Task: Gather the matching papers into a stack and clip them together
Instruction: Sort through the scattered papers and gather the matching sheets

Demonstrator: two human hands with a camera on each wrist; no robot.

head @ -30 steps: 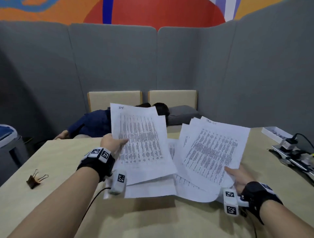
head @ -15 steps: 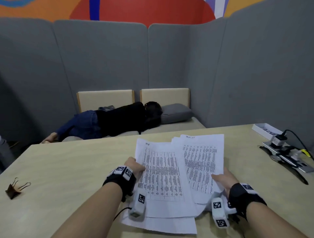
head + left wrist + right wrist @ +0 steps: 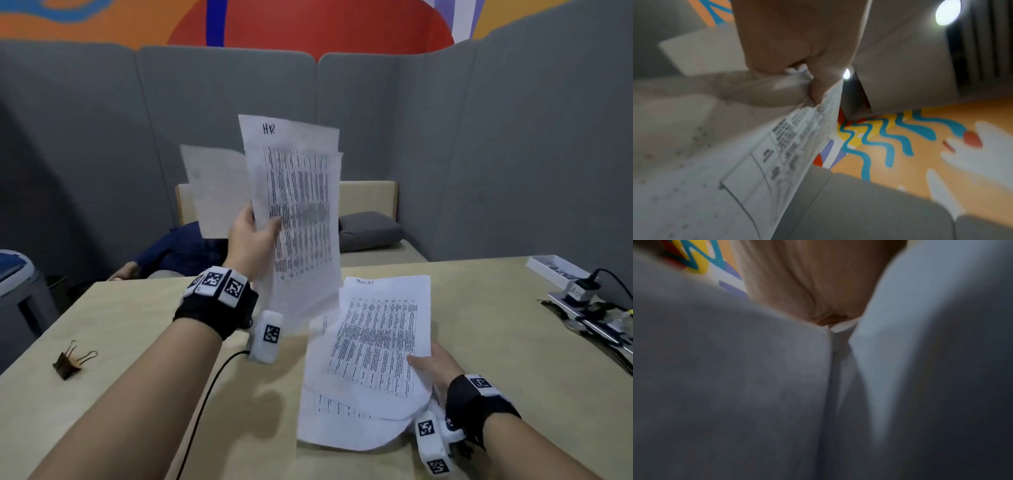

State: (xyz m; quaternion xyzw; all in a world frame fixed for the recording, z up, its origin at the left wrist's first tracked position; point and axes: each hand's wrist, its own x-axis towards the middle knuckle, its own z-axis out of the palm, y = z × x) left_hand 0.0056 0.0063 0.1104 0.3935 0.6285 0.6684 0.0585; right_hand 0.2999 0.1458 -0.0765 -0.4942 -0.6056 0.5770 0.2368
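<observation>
Papers headed HR (image 3: 294, 205) are being pinched upright at frame centre by the left hand (image 3: 251, 240), while TASKLIST sheets (image 3: 376, 342) are being gripped low right by the right hand (image 3: 433, 368), and edges are best being squared before the binder clip (image 3: 70, 361) is being fetched.

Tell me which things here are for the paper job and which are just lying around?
For the job:
- HR papers, held up by the left hand
- TASKLIST papers, held by the right hand
- binder clip, waiting on the table

Just lying around:
- charger and cable
- white tray
- grey pillow
</observation>
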